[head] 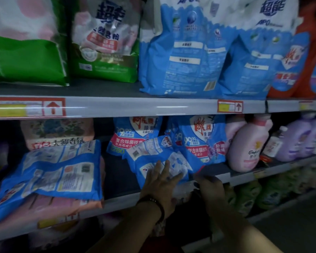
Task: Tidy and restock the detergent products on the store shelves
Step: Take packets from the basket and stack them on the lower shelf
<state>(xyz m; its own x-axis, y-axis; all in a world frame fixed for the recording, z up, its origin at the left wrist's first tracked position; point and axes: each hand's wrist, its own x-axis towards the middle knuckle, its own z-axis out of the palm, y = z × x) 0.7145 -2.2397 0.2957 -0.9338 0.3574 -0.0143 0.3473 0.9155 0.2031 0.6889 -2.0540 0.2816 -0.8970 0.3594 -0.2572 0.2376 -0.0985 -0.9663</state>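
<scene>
A small blue detergent bag [153, 154] lies tilted at the front of the middle shelf [217, 175]. My left hand [161, 179] rests flat against its lower part, fingers spread. My right hand [208, 183] sits on the shelf's front edge just right of the bag, fingers curled; what it grips is hidden. Two upright blue bags [202, 139] stand behind it. A larger blue bag [58, 170] lies flat on pink bags [44, 205] at the left.
Pink bottles [246, 145] and purple bottles [295, 141] stand to the right on the middle shelf. The upper shelf holds green bags [104, 42], big blue bags [186, 52] and red bottles [310, 61]. A dark gap [117, 176] lies between the flat bag and my hands.
</scene>
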